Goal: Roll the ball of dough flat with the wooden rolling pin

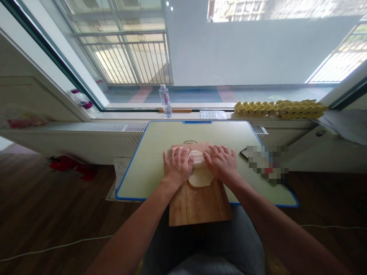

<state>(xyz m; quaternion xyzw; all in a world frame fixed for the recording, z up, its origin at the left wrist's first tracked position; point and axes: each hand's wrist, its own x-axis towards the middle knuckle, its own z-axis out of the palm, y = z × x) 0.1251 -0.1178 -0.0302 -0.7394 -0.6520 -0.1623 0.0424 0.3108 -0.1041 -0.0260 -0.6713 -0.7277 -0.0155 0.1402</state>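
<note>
A pale, flattened piece of dough (200,178) lies on the wooden cutting board (199,206). Across its upper part runs what looks like a light wooden rolling pin (198,159), visible only between my thumbs. My left hand (178,164) lies over the pin's left end, its fingers curving forward. Over the right end rests my right hand (222,162), with its thumb pointing inward. Both palms cover the pin's ends, so the grip underneath is partly hidden.
The board lies on a pale table (140,168) with blue edging and overhangs its near side. A partly blurred flat item (265,164) lies at right. On the windowsill are a plastic bottle (165,101) and yellow egg trays (278,109). A red fire extinguisher (71,167) is at left.
</note>
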